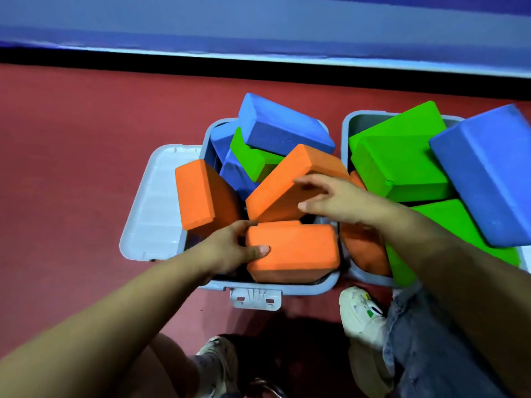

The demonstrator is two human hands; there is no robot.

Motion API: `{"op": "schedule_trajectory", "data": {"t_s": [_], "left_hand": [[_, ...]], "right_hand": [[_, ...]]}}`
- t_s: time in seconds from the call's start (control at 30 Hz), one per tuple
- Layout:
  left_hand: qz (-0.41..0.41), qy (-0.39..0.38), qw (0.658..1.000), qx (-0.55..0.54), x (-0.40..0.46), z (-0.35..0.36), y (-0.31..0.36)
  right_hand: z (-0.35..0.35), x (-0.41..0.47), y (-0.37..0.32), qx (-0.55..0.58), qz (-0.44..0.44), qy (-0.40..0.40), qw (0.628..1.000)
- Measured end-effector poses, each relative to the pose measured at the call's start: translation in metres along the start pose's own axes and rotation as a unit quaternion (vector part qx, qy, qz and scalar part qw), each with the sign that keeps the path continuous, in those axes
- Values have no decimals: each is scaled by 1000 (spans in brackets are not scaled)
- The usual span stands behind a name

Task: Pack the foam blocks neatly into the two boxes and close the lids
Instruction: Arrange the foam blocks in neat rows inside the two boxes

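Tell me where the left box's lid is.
The lid lies open on the red floor, hinged off the left side of the left box, beside an orange block.

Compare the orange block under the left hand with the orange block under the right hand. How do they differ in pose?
The near orange block lies fairly flat, low in the left box; the upper orange block is tilted and rests on other blocks. The left hand grips the near one at its side; the right hand rests on the upper one. Both share colour and shape.
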State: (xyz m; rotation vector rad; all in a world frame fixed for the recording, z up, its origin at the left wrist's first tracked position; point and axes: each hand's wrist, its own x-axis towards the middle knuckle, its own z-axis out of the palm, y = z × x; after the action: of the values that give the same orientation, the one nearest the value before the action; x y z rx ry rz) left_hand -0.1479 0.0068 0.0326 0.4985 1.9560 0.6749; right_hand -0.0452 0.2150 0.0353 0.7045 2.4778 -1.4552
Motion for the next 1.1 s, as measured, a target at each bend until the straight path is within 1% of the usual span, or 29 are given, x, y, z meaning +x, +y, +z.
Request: {"op": "schedule_trajectory", "data": {"t_s": [0.03,0.07,0.1,0.13,0.2,0.27,0.4,0.5,0.63,0.7,0.8,0.87,0.97,1.03,1.1], "left_hand": [[12,12,999,37,-1,3,2],[26,15,996,81,0,6,4],[36,12,993,114,3,8,8],[42,9,989,142,7,9,10],[52,5,979,197,14,12,16],[60,-6,970,237,22,15,19],[74,-27,968,237,29,13,16],[83,-40,966,242,28,3,6],[101,-48,968,225,21,-6,-10],[107,-48,971,210,16,-10,-17],[116,-43,973,197,10,-12,-23],[122,-44,969,211,8,-8,-25],[123,-43,961,242,7,0,-25],[120,-40,962,242,8,2,-25],[117,-38,967,223,11,2,-26]], "right_hand": [[-10,6,5,-15,6,74,997],[-18,12,11,-55,8,134,989],[-24,17,17,-99,11,172,980],[-27,22,23,-132,14,191,973],[-27,37,35,-159,24,182,970],[-26,54,43,-190,39,142,971],[-31,82,46,-256,55,64,963],[-26,95,49,-290,76,49,953],[-16,96,48,-331,74,95,936],[-14,91,40,-360,64,95,926],[-7,82,16,-423,32,88,901],[-6,76,-4,-410,0,109,905],[-19,53,-40,-361,-38,151,919],[-30,34,-61,-350,-47,178,918],[-35,12,-80,-291,-66,223,928]]}}
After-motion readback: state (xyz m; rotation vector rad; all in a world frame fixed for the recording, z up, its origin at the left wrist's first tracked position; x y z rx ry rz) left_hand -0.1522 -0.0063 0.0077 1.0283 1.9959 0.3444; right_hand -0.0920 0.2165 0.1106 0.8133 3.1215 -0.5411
